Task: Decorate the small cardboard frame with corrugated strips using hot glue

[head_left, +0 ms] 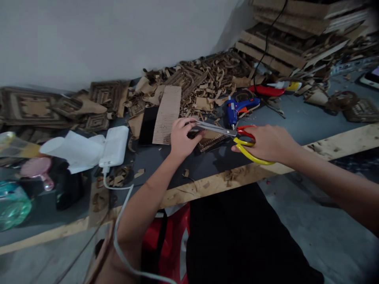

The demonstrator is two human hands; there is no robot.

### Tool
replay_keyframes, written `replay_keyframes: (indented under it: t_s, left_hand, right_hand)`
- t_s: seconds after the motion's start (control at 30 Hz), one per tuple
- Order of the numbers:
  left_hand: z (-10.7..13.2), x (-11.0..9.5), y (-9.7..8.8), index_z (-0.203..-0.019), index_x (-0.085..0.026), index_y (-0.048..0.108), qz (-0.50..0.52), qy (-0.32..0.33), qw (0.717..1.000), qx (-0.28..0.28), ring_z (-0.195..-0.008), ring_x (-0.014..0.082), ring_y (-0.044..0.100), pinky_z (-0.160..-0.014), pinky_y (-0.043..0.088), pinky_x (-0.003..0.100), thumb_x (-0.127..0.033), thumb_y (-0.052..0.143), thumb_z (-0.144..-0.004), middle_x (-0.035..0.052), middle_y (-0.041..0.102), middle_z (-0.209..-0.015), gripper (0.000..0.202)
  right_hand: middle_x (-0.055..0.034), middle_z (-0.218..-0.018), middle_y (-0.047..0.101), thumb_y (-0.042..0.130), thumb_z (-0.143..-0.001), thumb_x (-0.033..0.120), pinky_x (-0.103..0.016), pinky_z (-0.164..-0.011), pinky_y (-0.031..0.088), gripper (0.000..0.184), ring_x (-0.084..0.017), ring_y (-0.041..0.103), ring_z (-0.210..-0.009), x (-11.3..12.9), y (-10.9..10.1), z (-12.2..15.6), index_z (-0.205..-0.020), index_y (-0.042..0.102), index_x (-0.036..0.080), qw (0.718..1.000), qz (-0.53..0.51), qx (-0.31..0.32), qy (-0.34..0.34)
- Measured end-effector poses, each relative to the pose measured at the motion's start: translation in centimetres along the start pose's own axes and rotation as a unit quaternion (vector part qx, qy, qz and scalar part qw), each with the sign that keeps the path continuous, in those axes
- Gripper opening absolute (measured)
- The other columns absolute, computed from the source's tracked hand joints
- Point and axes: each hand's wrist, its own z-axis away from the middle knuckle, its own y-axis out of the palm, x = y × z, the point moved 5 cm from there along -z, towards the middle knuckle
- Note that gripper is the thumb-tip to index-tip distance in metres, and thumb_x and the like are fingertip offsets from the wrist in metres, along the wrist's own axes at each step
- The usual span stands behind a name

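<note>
My right hand (271,144) is wrapped round the red and yellow handles of a pair of scissors (217,128), whose blades point left. By the blade tips is my left hand (184,137), its thumb and fingers apart; whether a fingertip touches the metal I cannot make out. A piece of corrugated cardboard (168,112) lies just behind my left hand, over a flat black object (147,128). Under the scissors sits a small panel of coiled cardboard strips (211,142). A blue glue gun (233,110) rests beyond the handles, its nozzle towards me.
Cardboard scraps (207,88) are heaped along the wall, with stacked cardboard panels (275,43) at right. On the left are a white power bank (115,146) with a cable, white paper (77,152), a pink hairbrush-like item (37,169) and a green bottle (13,205). A wooden strip (213,185) edges the table.
</note>
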Motion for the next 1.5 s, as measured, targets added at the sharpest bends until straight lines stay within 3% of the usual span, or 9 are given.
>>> replay_keyframes:
  t_s: [0.17,0.37,0.7,0.97,1.07,1.17,1.3,1.4,1.5]
  left_hand:
    - [0.1,0.1,0.4,-0.088,-0.020,0.078,0.007,0.007,1.000,0.012,-0.113,0.0266,0.063,-0.103,0.051,0.048,-0.046,0.071,-0.088,0.0082,0.074,-0.117,0.027]
    - [0.2,0.2,0.7,-0.085,-0.019,0.079,0.010,0.026,1.000,0.000,-0.109,0.0256,0.065,-0.100,0.056,0.048,-0.036,0.071,-0.089,0.0078,0.077,-0.109,0.019]
    - [0.5,-0.6,0.6,-0.086,-0.019,0.078,-0.001,0.086,0.996,-0.023,-0.124,0.0292,0.065,-0.100,0.058,0.056,-0.029,0.063,-0.094,0.0097,0.077,-0.119,0.020]
    - [0.6,-0.8,0.5,-0.087,-0.018,0.077,-0.010,0.088,0.996,-0.030,-0.122,0.0296,0.066,-0.099,0.058,0.053,-0.031,0.060,-0.097,0.0094,0.078,-0.115,0.024]
    - [0.6,-0.3,0.7,-0.090,-0.018,0.077,-0.022,0.072,0.997,-0.003,-0.125,0.0300,0.064,-0.103,0.056,0.053,-0.031,0.059,-0.096,0.0092,0.077,-0.119,0.023]
    - [0.5,-0.1,1.2,-0.097,-0.016,0.077,-0.018,0.059,0.997,0.047,-0.127,0.0287,0.062,-0.108,0.053,0.052,-0.029,0.054,-0.099,0.0112,0.073,-0.127,0.026]
    - [0.4,-0.1,1.6,-0.101,-0.015,0.076,-0.007,0.060,0.996,0.069,-0.126,0.0264,0.063,-0.108,0.053,0.050,-0.031,0.052,-0.100,0.0117,0.073,-0.128,0.029]
    - [0.6,0.1,1.8,-0.103,-0.017,0.076,0.005,0.047,0.997,0.064,-0.123,0.0257,0.065,-0.107,0.054,0.050,-0.035,0.053,-0.100,0.0106,0.073,-0.126,0.029]
    - [0.7,0.3,1.9,-0.108,-0.018,0.075,0.024,0.027,0.997,0.069,-0.119,0.0263,0.068,-0.105,0.055,0.050,-0.043,0.053,-0.099,0.0110,0.074,-0.125,0.035]
  right_hand:
    - [-0.0122,-0.089,0.076,0.034,-0.085,0.085,-0.033,-0.056,0.027,0.070,-0.036,0.071,-0.079,0.3,0.1,0.0,-0.102,0.068,0.026,1.000,-0.024,-0.007,-0.018]
    - [-0.0125,-0.080,0.074,0.039,-0.084,0.084,-0.035,-0.052,0.030,0.068,-0.035,0.068,-0.069,-0.4,-0.2,0.3,-0.099,0.070,0.026,0.998,-0.049,-0.021,-0.027]
    - [-0.0094,-0.072,0.067,0.043,-0.083,0.082,-0.033,-0.054,0.032,0.063,-0.028,0.063,-0.067,-2.1,0.3,0.9,-0.092,0.067,0.024,0.996,-0.082,0.007,0.017]
    - [-0.0123,-0.078,0.066,0.038,-0.078,0.088,-0.034,-0.057,0.032,0.072,-0.030,0.061,-0.070,-3.2,0.3,1.3,-0.096,0.063,0.023,0.995,-0.073,0.000,0.065]
    - [-0.0137,-0.084,0.067,0.028,-0.076,0.092,-0.034,-0.059,0.034,0.079,-0.030,0.061,-0.074,-4.6,0.0,1.6,-0.094,0.059,0.021,0.993,-0.057,0.006,0.100]
    - [-0.0165,-0.093,0.071,0.025,-0.074,0.095,-0.035,-0.061,0.035,0.090,-0.032,0.062,-0.079,-6.5,-0.4,2.2,-0.108,0.063,0.021,0.989,-0.037,0.006,0.144]
    - [-0.0169,-0.109,0.073,0.039,-0.064,0.099,-0.037,-0.063,0.036,0.099,-0.037,0.065,-0.090,-10.2,-0.2,3.7,-0.131,0.065,0.030,0.973,-0.003,0.001,0.231]
    - [-0.0188,-0.110,0.074,0.052,-0.057,0.098,-0.039,-0.062,0.036,0.103,-0.038,0.065,-0.093,-13.9,0.8,4.9,-0.136,0.065,0.032,0.960,0.012,0.007,0.281]
    - [-0.0233,-0.104,0.075,0.062,-0.058,0.092,-0.039,-0.060,0.034,0.099,-0.032,0.066,-0.084,-17.5,2.0,5.4,-0.134,0.067,0.030,0.956,0.008,-0.002,0.292]
